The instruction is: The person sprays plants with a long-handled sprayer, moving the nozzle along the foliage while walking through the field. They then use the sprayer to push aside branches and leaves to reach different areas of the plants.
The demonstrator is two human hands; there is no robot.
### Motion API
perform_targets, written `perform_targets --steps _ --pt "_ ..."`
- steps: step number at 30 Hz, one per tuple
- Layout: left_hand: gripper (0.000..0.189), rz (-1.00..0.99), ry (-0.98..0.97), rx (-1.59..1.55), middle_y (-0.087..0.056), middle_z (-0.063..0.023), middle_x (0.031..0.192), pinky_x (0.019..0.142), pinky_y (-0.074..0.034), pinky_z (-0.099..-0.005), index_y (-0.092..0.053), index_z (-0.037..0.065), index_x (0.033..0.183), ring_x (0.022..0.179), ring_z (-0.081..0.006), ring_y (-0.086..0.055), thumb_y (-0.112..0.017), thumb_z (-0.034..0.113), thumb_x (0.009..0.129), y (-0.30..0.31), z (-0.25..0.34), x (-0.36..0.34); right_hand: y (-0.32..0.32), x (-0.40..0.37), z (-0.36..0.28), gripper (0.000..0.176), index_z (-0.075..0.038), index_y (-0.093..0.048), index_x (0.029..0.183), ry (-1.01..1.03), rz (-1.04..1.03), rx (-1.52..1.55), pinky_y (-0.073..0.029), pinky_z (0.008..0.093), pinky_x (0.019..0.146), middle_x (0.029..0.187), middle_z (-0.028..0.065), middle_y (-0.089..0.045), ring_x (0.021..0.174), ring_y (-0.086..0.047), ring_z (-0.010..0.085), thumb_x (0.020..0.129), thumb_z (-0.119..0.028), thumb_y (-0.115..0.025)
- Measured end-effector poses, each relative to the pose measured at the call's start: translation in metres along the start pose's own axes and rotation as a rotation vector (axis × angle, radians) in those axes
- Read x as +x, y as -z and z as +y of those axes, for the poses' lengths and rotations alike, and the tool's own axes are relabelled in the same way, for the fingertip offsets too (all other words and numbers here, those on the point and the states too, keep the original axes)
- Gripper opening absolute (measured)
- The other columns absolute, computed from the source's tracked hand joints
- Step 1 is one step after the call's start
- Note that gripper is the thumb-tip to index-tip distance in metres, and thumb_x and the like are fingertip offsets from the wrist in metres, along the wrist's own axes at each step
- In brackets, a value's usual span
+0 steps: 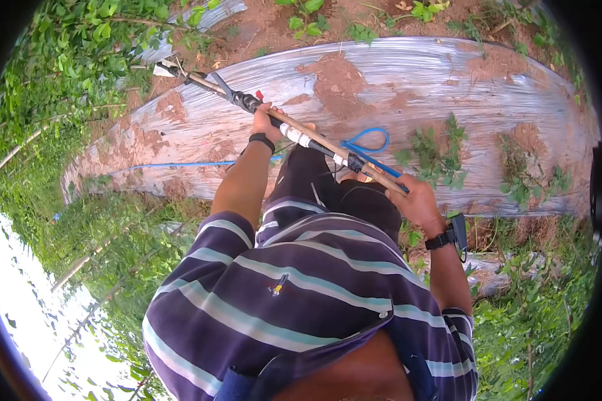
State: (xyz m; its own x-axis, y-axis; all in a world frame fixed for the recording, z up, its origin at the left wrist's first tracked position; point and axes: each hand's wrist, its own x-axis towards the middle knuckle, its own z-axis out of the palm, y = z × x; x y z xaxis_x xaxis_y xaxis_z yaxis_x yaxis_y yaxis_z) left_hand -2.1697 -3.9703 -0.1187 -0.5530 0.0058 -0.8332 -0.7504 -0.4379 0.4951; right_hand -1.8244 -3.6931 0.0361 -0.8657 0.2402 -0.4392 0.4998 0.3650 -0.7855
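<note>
A long pole tool (323,142) slants across the front of my body, from upper left down to lower right. A wooden stick lies along dark tubing with white fittings (295,136), and a small red piece (259,95) sticks up near the middle. My left hand (267,124) is closed round the pole just below that red piece. Farther down, my right hand (416,199) grips the wooden end, where a blue hose (371,162) runs alongside. At the far end is a pale flat piece (166,69) beside dark parts; its details are too small to make out.
Silvery plastic sheeting (408,67) covers a raised bed, with patches of reddish soil (338,83) on it. Young plants (438,150) grow through to the right. More blue hose (180,164) crosses the sheeting at left. Dense leafy vines (53,73) on slanting poles border the left side.
</note>
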Motion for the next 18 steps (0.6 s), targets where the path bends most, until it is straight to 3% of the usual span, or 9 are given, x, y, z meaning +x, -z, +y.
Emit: perform_targets --steps 3,8,14,18 --pt "0.012 -0.023 -0.005 -0.023 -0.05 -0.0056 0.068 0.065 -0.05 -0.0398 -0.047 0.009 0.082 0.063 -0.0224 -0.052 -0.058 0.014 0.082 -0.008 0.007 -0.013 0.005 0.0 -0.013 0.028 -0.005 -0.065 0.092 0.068 0.022 -0.005 -0.048 0.0446 0.063 0.078 0.0163 -0.064 0.072 -0.063 0.0386 0.076 -0.025 -0.076" --pt "0.011 -0.027 -0.024 0.034 -0.052 -0.0065 0.068 0.066 -0.05 -0.0403 -0.047 0.008 0.08 0.062 -0.023 -0.053 -0.056 0.013 0.083 0.002 0.011 0.004 0.004 -0.005 -0.049 0.027 -0.001 -0.063 0.085 -0.04 0.017 0.083 -0.047 0.0421 0.056 0.064 0.0194 -0.06 0.061 -0.062 0.0369 0.077 -0.023 -0.075" --pt "0.015 -0.084 0.096 0.112 -0.051 -0.0086 0.066 0.068 -0.049 -0.0398 -0.048 0.008 0.075 0.065 -0.024 -0.053 -0.054 0.017 0.085 0.006 0.009 0.049 0.001 0.016 -0.074 0.027 -0.001 -0.062 0.083 -0.025 0.062 0.021 -0.047 0.0422 0.055 0.066 0.02 -0.061 0.063 -0.063 0.0372 0.077 -0.025 -0.074" --pt "0.012 -0.07 0.112 0.122 -0.051 -0.0078 0.068 0.068 -0.049 -0.0389 -0.048 0.007 0.077 0.066 -0.0232 -0.052 -0.055 0.017 0.083 -0.006 0.02 0.047 -0.007 0.028 -0.097 0.027 -0.003 -0.06 0.084 -0.172 0.034 -0.017 -0.047 0.0453 0.055 0.067 0.0209 -0.062 0.063 -0.063 0.0382 0.078 -0.025 -0.073"
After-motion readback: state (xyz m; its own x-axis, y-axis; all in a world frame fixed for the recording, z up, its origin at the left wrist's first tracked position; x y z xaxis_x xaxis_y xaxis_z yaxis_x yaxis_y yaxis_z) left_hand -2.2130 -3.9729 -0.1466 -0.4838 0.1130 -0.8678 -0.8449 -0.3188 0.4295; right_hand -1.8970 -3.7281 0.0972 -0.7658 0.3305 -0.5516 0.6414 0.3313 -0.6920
